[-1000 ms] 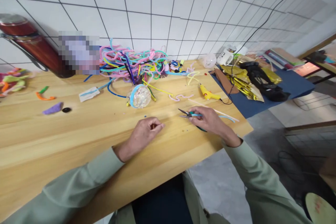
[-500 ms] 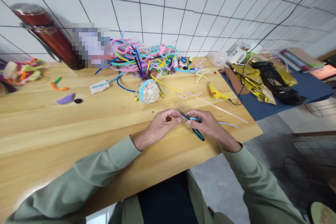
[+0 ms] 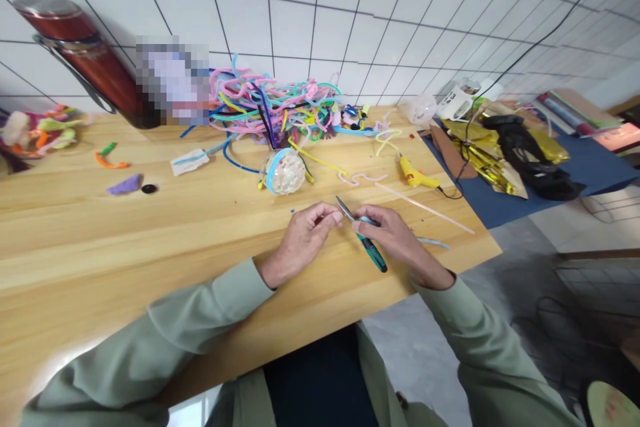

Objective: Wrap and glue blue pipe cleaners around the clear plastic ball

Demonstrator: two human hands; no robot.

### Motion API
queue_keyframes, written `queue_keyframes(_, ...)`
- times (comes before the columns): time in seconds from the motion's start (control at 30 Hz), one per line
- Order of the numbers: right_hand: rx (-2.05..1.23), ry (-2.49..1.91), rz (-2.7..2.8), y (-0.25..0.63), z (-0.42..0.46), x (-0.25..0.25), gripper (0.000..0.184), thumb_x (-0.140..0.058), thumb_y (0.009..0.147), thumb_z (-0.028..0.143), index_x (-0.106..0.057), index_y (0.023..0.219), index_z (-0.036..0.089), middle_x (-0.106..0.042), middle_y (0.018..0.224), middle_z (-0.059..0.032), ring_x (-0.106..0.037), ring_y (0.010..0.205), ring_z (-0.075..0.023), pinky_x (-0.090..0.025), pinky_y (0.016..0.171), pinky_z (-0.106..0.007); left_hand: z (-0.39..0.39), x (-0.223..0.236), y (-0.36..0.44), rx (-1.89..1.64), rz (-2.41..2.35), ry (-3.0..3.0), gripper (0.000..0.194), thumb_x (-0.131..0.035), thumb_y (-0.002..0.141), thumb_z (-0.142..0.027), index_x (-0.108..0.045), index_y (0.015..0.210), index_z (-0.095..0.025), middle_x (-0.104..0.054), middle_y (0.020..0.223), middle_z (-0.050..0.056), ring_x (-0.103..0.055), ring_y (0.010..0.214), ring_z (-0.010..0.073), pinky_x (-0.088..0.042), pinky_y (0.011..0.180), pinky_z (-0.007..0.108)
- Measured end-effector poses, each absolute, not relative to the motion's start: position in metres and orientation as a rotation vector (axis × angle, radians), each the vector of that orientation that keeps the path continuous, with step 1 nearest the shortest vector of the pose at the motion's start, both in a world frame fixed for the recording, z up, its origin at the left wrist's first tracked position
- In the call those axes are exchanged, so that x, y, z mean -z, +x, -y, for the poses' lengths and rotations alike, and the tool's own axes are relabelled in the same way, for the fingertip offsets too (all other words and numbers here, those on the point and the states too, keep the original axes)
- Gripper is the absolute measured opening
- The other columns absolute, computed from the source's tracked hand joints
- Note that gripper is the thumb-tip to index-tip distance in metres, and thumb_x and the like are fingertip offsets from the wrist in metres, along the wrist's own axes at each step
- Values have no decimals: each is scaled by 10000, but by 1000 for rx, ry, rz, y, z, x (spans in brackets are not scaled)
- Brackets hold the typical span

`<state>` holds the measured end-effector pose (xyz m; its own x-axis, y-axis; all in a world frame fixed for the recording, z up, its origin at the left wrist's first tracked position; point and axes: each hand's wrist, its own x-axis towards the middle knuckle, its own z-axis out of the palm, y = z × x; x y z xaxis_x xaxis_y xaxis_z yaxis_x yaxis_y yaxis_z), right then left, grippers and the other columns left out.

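My right hand [image 3: 387,230] grips a pair of pliers [image 3: 373,253] with black and teal handles. Their pointed metal jaws look closed and point toward my left hand [image 3: 310,230]. That hand is pinched, thumb against fingertips, right beside the jaws; whatever sits in the pinch is too small to make out. A short light-blue pipe cleaner [image 3: 434,242] lies on the table just right of my right hand. Beyond both hands rests a clear ball with a light-blue band [image 3: 285,172], filled with something whitish.
A tangle of coloured pipe cleaners [image 3: 273,107] lies along the tiled wall. On the right are a yellow glue gun [image 3: 417,175] with its cord and a pale thin stick [image 3: 425,207]. A red thermos [image 3: 95,60], a purple piece [image 3: 125,184] and a black disc [image 3: 149,189] are leftward.
The pliers' jaws were apart and now look closed. My left fingertips have drawn slightly back from them, and the right hand has shifted a little.
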<state>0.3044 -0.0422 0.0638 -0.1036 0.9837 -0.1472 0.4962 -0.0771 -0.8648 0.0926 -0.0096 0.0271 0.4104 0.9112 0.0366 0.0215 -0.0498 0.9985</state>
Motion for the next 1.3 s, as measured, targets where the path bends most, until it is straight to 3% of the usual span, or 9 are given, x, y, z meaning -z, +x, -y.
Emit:
queue_keyframes(0.13,-1048,-1697,1605,306,42,-63,254,-676,831,463,-719,824,213,-603,645,42,-535,608,-149,-408,590,-278,11,-28,92,-894,-917,1420,328,-616,988,-484,-711,878,-190,-594,657,-36,-466,553,104,-391,538,235)
queue_keyframes(0.33,-761,-1778,1736,298,45,-57,188,-680,857,400,-758,878,229,-717,698,20,-629,641,-172,-432,616,-282,10,-25,97,-974,-917,1371,266,-746,880,-439,-772,900,-174,-740,795,15,-605,688,131,-501,665,251)
queue_keyframes(0.7,-596,-1795,1826,291,42,-51,167,-674,870,393,-713,812,242,-649,617,29,-594,607,-166,-401,617,-283,4,-21,93,-940,-913,1339,179,-664,871,-321,-761,807,-185,-725,739,1,-622,689,136,-521,670,245)
queue_keyframes(1.07,-530,-1757,1787,277,46,-44,126,-656,834,374,-687,811,254,-642,623,20,-576,591,-170,-412,603,-285,0,-6,102,-926,-1081,1237,100,-625,747,-288,-581,708,-207,-515,620,-65,-448,586,99,-399,582,224)
queue_keyframes(1.3,-388,-1993,1774,312,31,-60,165,-649,829,375,-715,785,231,-708,695,-10,-652,688,-197,-400,655,-293,7,-17,82,-870,-1050,1279,190,-522,815,-392,-511,709,-235,-432,605,-60,-394,589,128,-323,546,258)
